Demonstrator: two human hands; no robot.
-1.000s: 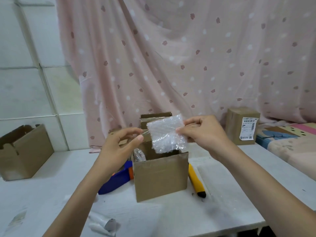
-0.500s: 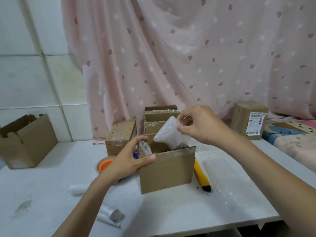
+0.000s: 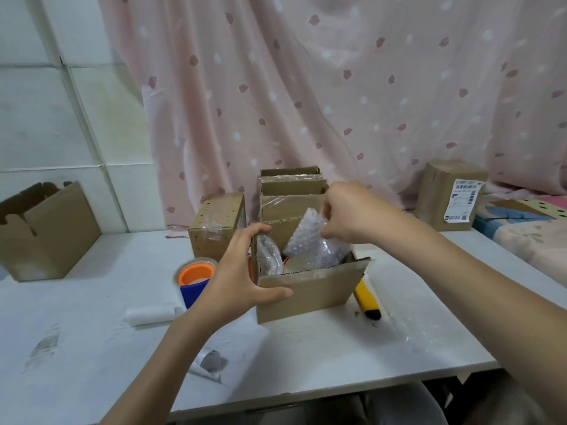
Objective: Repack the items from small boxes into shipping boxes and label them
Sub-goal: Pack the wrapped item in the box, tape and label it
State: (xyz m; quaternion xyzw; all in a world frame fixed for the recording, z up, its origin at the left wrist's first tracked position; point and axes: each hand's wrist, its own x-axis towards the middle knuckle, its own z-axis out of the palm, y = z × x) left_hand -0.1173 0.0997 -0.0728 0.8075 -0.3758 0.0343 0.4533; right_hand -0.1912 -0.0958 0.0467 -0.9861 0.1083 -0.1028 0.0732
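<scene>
A pink curtain (image 3: 306, 87) is showing darker leaf marks and pale dots. Brown boxes (image 3: 306, 289) are sitting on a white tabletop (image 3: 92, 302), a yellow-and-black knife (image 3: 366, 302) and orange-and-blue tape dispenser (image 3: 196, 279) lying alongside.

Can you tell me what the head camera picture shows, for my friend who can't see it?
A right hand lowers a bubble wrap piece into an open cardboard box that the left hand steadies on a white table.

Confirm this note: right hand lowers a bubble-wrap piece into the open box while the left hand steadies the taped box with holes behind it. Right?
Not quite. The head view shows the left hand gripping the near left corner of the open box itself, not the taped box with holes. The right hand does pinch the bubble-wrap piece over that box.
</scene>
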